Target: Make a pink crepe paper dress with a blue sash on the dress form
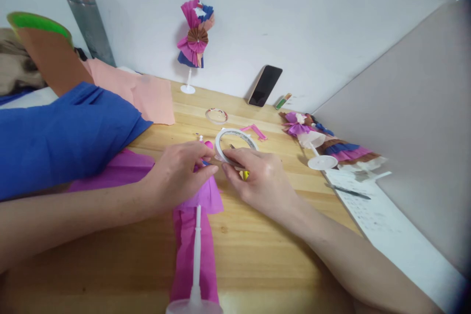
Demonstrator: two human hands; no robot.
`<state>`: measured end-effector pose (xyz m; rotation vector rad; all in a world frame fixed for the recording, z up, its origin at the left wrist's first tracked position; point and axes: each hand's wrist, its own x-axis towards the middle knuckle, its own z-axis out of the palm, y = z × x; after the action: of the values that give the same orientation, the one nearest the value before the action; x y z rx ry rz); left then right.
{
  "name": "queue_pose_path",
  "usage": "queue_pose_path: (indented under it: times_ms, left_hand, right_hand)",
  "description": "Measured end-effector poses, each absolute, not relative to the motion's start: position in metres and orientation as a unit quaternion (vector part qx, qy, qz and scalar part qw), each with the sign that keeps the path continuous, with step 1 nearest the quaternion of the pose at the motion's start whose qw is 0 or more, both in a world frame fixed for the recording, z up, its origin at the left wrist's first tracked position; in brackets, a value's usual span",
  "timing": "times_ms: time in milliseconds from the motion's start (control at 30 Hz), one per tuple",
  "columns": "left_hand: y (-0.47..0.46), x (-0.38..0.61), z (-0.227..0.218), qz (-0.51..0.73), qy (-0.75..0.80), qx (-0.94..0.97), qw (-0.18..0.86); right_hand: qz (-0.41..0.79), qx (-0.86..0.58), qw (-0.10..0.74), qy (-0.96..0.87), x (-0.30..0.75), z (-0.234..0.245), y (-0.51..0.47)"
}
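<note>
My right hand (263, 176) grips a roll of white tape (220, 144) by its near edge, between thumb and fingers. My left hand (180, 169) is closed around the upper part of a small doll mannequin, its fingertips close to the tape. The mannequin wears a purple crepe paper skirt (209, 196), with a bit of blue at the waist. Its white stand rod (197, 250) points toward me and ends in a round base (195, 307). Beneath the rod lies a magenta paper strip (182, 250). Whether a tape end runs between my hands cannot be made out.
Blue crepe paper (66, 132), purple paper (125, 169) and pink paper (154, 100) lie at left, near a grey bottle (88, 19). A dressed mannequin (196, 39) stands at the back, another (298, 125) at right. A phone (265, 86) leans on the wall; a pen (349, 191) rests on white paper.
</note>
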<state>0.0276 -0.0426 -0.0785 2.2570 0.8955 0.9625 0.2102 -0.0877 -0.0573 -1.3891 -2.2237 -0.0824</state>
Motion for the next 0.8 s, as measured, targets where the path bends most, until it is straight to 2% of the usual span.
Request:
queue_pose_path:
  times_ms: [200,433,633,800]
  left_hand:
    - [-0.0417,0.0269,-0.0768,0.335,0.340,0.852,0.213]
    - [-0.0403,0.0275,-0.0759,0.331,0.325,0.825,0.321]
    - [-0.0340,0.0276,-0.0728,0.360,0.332,0.845,0.214]
    - [-0.0360,0.0292,-0.0696,0.344,0.319,0.847,0.250]
  right_hand:
    - [-0.057,-0.504,0.240,-0.828,0.2081,-0.0578,-0.0909]
    - [-0.081,-0.493,0.243,-0.831,0.2091,-0.0593,-0.0899]
    - [-0.115,-0.485,0.228,-0.836,0.2095,-0.0583,-0.0902]
    - [-0.128,-0.482,0.223,-0.838,0.2092,-0.0588,-0.0914]
